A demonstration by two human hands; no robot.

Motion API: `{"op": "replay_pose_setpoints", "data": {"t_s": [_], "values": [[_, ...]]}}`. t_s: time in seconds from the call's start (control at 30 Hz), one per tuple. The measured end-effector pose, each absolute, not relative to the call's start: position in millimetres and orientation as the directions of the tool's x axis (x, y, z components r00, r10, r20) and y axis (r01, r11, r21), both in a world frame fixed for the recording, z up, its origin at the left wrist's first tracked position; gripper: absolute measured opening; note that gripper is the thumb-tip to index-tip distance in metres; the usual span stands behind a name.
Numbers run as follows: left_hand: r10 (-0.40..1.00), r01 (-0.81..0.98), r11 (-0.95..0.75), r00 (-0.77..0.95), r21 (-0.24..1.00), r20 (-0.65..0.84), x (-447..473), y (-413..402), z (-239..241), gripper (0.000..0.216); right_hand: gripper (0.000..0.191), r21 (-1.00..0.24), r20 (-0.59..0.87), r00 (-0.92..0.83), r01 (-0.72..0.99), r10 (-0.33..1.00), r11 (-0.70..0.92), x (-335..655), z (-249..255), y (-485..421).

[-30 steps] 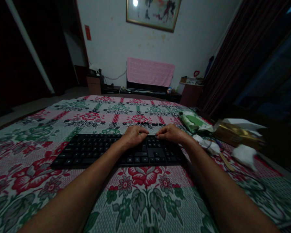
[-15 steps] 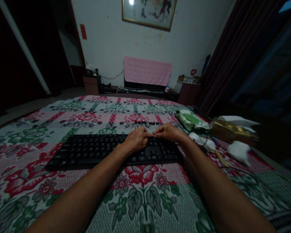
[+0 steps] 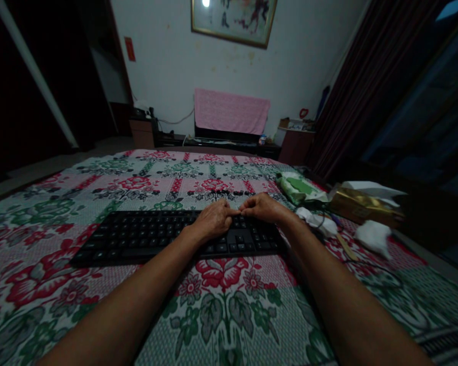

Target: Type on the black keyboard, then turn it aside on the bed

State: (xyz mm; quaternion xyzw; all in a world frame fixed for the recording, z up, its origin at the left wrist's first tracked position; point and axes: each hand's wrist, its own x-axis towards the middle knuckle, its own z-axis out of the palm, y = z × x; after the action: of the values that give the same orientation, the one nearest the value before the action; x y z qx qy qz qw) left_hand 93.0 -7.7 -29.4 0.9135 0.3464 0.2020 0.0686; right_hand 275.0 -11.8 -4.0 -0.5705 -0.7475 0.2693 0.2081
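Note:
A black keyboard (image 3: 145, 236) lies flat on a floral bedspread (image 3: 221, 310). My left hand (image 3: 213, 221) rests on the keyboard's right half with its fingers curled. My right hand (image 3: 263, 207) is curled just right of it, over the far edge of the keys. The fingertips of both hands meet in a pinch above the keys. Whatever sits between them is too small and dark to name. A short row of small black pieces (image 3: 221, 192) lies on the bedspread just beyond the keyboard.
Right of the keyboard lie a green-and-white packet (image 3: 299, 187), crumpled white paper (image 3: 313, 219), a gold box (image 3: 361, 203) and a white wad (image 3: 370, 235). A thin cable runs across the bedspread there. A pink cloth (image 3: 231, 112) covers a low unit at the far wall.
My hands have drawn together from slightly apart until their fingertips touch over the keyboard. The view has shifted a little; the keyboard has stayed in place.

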Motion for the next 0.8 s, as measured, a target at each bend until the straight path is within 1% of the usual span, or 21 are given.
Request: {"op": "replay_pose_setpoints", "data": {"t_s": [0.13,0.37,0.47,0.6,0.7,0.8], "values": [[0.697,0.62,-0.717,0.622,0.318,0.357,91.5,-6.4,-32.6,0.032,0.021,-0.631,-0.011,-0.261,0.75,0.965,0.195,273.7,0.2,-14.8],[0.71,0.625,-0.704,0.607,0.338,0.358,92.6,-4.6,-34.3,0.03,0.022,-0.643,-0.009,-0.23,0.747,0.973,0.171,274.1,-2.0,-13.8],[0.701,0.626,-0.712,0.616,0.317,0.359,93.1,-4.9,-34.9,0.031,0.021,-0.631,0.007,-0.22,0.756,0.976,0.174,273.8,-3.6,-12.7],[0.671,0.622,-0.739,0.643,0.259,0.368,92.6,-6.4,-34.5,0.034,0.019,-0.604,0.029,-0.217,0.774,0.976,0.19,272.6,-3.6,-12.5],[0.646,0.606,-0.761,0.673,0.232,0.36,92.3,-7.0,-33.9,0.038,0.018,-0.61,0.006,-0.199,0.776,0.98,0.161,271.5,-2.3,-12.6],[0.64,0.598,-0.767,0.685,0.233,0.349,92.9,-6.3,-33.6,0.039,0.019,-0.623,-0.041,-0.185,0.773,0.982,0.119,270.7,-0.4,-11.5]]}}
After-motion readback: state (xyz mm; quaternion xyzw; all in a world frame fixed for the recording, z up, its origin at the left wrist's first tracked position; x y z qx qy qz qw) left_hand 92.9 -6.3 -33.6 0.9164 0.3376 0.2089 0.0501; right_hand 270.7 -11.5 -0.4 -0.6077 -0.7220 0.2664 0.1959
